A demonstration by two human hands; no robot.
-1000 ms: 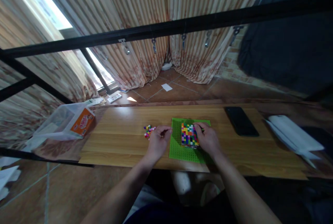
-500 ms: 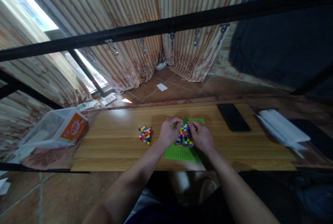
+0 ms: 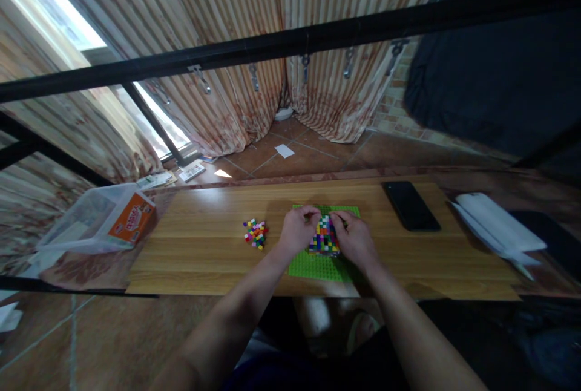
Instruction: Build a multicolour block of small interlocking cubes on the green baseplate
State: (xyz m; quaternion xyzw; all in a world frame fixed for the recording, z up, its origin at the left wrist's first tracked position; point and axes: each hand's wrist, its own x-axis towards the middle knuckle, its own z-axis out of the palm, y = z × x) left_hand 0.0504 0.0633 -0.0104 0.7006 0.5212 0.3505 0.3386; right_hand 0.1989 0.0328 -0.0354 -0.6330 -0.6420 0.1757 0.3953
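A green studded baseplate [image 3: 318, 267] lies on the wooden board [image 3: 204, 258]. A block of many-coloured small bricks [image 3: 324, 238] stands on it. My left hand [image 3: 297, 230] rests at the block's left far corner, fingers curled and pinched together at its top edge. My right hand [image 3: 356, 238] covers the block's right side, fingers bent with the tips meeting the left hand's over the far edge. Whether either pinch holds a brick is hidden. A small heap of loose coloured bricks [image 3: 255, 233] lies to the left of my left hand.
A black phone [image 3: 411, 205] lies at the board's far right. White folded paper [image 3: 497, 224] sits further right. A clear plastic box with an orange carton [image 3: 102, 218] stands at the left. A black metal bar [image 3: 290, 46] crosses above; curtains hang behind.
My left hand left the spot near the loose bricks and moved right onto the block's far left corner. My right hand stayed on the block's right side.
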